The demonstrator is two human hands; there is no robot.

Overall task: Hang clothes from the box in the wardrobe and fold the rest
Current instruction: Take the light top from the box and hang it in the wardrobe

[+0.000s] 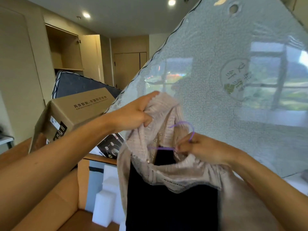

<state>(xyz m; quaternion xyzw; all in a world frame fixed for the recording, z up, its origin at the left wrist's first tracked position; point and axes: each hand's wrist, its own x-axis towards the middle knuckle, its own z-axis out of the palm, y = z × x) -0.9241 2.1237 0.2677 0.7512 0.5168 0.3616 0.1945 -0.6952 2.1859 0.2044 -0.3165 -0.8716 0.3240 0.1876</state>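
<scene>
The pale knit cardigan [166, 174] is held up before a plastic-wrapped mattress [216, 80], its length hanging straight down and its neck opening upward, with the purple hanger [160, 148] set across inside, hook up. Its collar is gripped in the curled fingers of the left hand [133, 115], while the hanger is pinched by the right hand [201, 149] (just below the hook). The hem is cut off below, and a dark garment [166, 205] inside is hard to make out.

A plastic-wrapped mattress [225, 72] walls off the right and upper right of the frame, close behind the raised cardigan [166, 174] and purple hanger [161, 148]. At centre left, a cardboard box [80, 110] and a leaning dark mattress [78, 84] stand before the open wardrobe [65, 50]; its upper shelves, upper left, show unobstructed.
</scene>
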